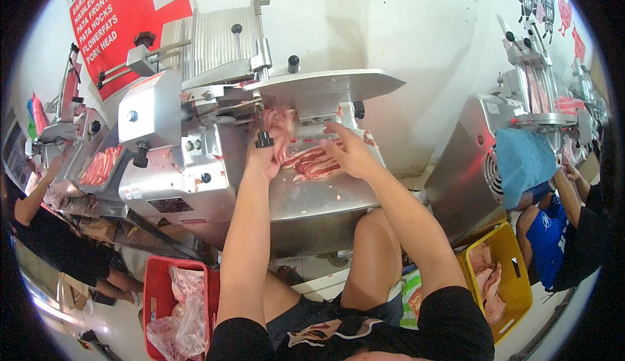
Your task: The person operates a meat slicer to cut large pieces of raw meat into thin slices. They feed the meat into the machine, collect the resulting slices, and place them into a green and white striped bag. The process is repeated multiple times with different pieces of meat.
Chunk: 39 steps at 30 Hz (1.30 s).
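At the steel meat slicer (260, 211) in front of me, my left hand (260, 158) is under the blade side, behind a black knob (264, 140). A streaky, blurred meat slice (280, 126) lies against this hand and covers its fingers, so their grip is hidden. To the right, my right hand (351, 154) is open, its fingers stretched toward the machine. A pile of red-and-white meat slices (314, 163) rests on the steel surface between my hands, beside the right fingertips. The broad metal plate (332, 87) extends above both hands.
A red crate (148, 289) with bagged meat stands low left; a yellow crate (522, 276) with meat is low right. More slicers flank mine, including one with a blue cloth (521, 166). A person (58, 244) works at left, another (583, 231) at right.
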Each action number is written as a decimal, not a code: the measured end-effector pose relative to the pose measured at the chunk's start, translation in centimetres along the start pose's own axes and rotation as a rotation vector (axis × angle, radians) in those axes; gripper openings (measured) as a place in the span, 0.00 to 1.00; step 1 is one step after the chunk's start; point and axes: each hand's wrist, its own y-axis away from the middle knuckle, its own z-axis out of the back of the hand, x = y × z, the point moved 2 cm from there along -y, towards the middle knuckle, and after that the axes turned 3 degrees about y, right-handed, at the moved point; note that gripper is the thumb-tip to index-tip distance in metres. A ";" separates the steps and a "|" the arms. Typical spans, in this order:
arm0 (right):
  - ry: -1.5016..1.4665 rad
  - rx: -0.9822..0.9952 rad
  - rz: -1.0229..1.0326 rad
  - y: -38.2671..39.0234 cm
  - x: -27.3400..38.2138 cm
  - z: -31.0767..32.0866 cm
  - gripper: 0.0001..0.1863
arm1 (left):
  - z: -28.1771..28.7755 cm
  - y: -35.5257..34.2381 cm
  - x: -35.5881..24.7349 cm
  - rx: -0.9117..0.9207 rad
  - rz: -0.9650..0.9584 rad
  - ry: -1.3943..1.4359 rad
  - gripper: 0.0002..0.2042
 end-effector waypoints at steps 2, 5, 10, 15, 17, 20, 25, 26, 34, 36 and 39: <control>-0.243 -0.010 -0.020 -0.2 0.1 0.0 0.26 | -3.5 2.7 0.6 -0.004 -0.059 -0.253 0.07; -0.466 -0.019 0.019 -0.7 0.5 -0.7 0.23 | -5.0 4.1 0.7 0.242 -0.017 -0.659 0.09; -0.416 -0.023 -0.023 -1.4 0.2 -0.6 0.16 | -6.4 5.0 0.8 0.406 -0.031 -0.865 0.16; 0.351 -0.204 -0.047 -1.6 -3.1 0.7 0.15 | -2.4 2.0 -1.2 0.194 -0.059 -1.410 0.19; 0.540 -0.251 0.036 -1.2 -4.2 0.7 0.16 | -2.2 1.7 -2.1 0.101 0.008 -1.364 0.17; 0.668 -0.336 0.294 -1.0 -2.1 0.2 0.17 | -0.8 -0.1 -2.6 -0.003 -0.145 -0.758 0.13; 0.539 0.044 0.274 -0.2 -0.8 -1.4 0.18 | -0.8 -4.9 -1.9 0.132 -0.277 -0.386 0.13; 0.554 0.042 0.266 0.1 -1.1 -1.2 0.19 | -1.2 -4.8 -1.5 0.100 -0.060 0.083 0.10; 0.526 0.043 0.192 0.3 -0.6 -0.3 0.21 | -0.9 -2.0 -0.5 -0.101 0.191 0.361 0.08; 0.345 -0.092 0.252 -1.0 1.0 -1.3 0.20 | 4.4 -3.4 -0.3 0.081 -0.266 -0.313 0.09; -0.049 -0.171 0.126 -0.5 -0.4 -0.5 0.18 | -3.6 1.5 2.2 0.118 0.034 -0.398 0.17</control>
